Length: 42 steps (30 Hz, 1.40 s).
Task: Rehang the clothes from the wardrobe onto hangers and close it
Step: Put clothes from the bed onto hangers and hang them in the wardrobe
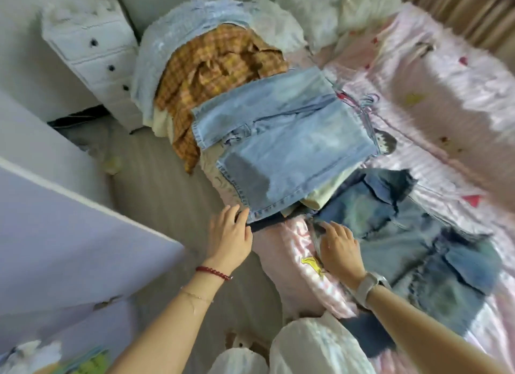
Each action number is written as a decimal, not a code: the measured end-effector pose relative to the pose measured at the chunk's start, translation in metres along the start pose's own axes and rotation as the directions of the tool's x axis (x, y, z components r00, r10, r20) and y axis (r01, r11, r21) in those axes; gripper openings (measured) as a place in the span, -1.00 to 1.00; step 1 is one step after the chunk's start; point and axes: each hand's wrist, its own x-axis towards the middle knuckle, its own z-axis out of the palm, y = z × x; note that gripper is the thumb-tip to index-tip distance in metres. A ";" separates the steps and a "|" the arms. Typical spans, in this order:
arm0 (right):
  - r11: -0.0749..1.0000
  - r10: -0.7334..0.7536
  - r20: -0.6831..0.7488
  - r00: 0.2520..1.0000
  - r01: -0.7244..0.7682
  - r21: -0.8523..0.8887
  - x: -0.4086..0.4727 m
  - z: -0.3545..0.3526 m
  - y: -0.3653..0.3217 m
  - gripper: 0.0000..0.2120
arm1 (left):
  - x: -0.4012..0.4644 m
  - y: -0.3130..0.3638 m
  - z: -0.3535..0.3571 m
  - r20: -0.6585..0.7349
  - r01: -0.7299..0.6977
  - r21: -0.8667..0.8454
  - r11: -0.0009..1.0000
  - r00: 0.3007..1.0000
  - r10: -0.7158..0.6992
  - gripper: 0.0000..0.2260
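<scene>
1. A bed covered with a pink striped quilt [434, 100] fills the right of the frame, seen from above.
2. A heap of clothes lies along the bed's left edge, in the centre of the frame: folded light blue denim jeans [281, 145] on top, a crumpled orange plaid shirt [211, 75] above them in the frame, and a pale blue fluffy garment [178, 30] at the upper centre.
3. Darker blue denim shorts [418, 234] lie flat on the quilt at the lower right.
4. The left hand [230, 235], with a red bead bracelet at the wrist, pinches the bottom edge of a dark garment under the jeans.
5. The right hand [338, 246], with a pale wristwatch, rests on the shorts' left edge; whether its fingers grasp the cloth cannot be told.
6. A white chest of drawers [94, 58] with dark knobs stands at the upper left.
7. A lilac panel [69, 234] with a white edge fills the lower left.
</scene>
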 end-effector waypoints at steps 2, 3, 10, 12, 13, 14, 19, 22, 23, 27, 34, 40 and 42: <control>0.986 0.157 0.014 0.987 -0.158 0.059 0.008 -0.002 0.056 -0.62 | 0.031 0.052 0.024 0.107 -0.086 -0.021 0.996 0.990 0.088 -0.59; 0.969 0.233 0.022 0.972 -0.234 0.086 0.013 -0.003 0.083 -0.62 | 0.045 0.078 0.037 0.170 -0.127 -0.035 0.991 0.977 0.131 -0.59; 0.787 0.593 0.054 0.803 -0.593 0.171 0.046 -0.010 0.255 -0.64 | 0.105 0.223 0.121 0.403 -0.315 -0.078 0.946 0.858 0.319 -0.58; 0.756 0.640 0.038 0.768 -0.638 0.148 0.060 -0.009 0.300 -0.59 | 0.123 0.251 0.140 0.446 -0.344 -0.083 0.935 0.827 0.344 -0.58; 0.743 0.658 0.030 0.752 -0.656 0.137 0.068 -0.009 0.320 -0.56 | 0.134 0.263 0.148 0.463 -0.353 -0.082 0.932 0.815 0.349 -0.58; 0.732 0.672 0.023 0.740 -0.669 0.130 0.076 -0.009 0.339 -0.54 | 0.146 0.274 0.156 0.474 -0.358 -0.076 0.931 0.808 0.349 -0.58; 0.727 0.680 -0.011 0.733 -0.672 0.139 0.120 -0.006 0.412 -0.53 | 0.190 0.311 0.182 0.479 -0.334 -0.059 0.941 0.817 0.321 -0.57; 0.698 0.700 0.053 0.712 -0.699 0.157 0.138 0.002 0.428 -0.61 | 0.201 0.319 0.188 0.478 -0.304 -0.053 0.951 0.829 0.291 -0.56; 0.684 0.717 0.041 0.696 -0.713 0.158 0.141 0.005 0.428 -0.63 | 0.204 0.320 0.188 0.483 -0.297 -0.050 0.954 0.829 0.283 -0.55; 0.610 0.779 -0.123 0.615 -0.696 0.379 0.134 0.010 0.417 -0.67 | 0.217 0.325 0.186 0.447 -0.290 -0.050 0.956 0.849 0.281 -0.50; 0.687 0.703 -0.286 0.651 -0.519 0.509 0.093 0.012 0.393 -0.73 | 0.266 0.356 0.182 0.377 -0.480 0.073 0.874 0.825 0.421 -0.46; 0.718 0.680 -0.305 0.667 -0.518 0.465 0.077 0.003 0.387 -0.74 | 0.272 0.365 0.171 0.474 -0.558 0.055 0.828 0.744 0.470 -0.70; 0.748 0.643 -0.291 0.708 -0.502 0.433 0.073 -0.001 0.384 -0.74 | 0.255 0.352 0.158 0.514 -0.514 -0.009 0.858 0.733 0.445 -0.72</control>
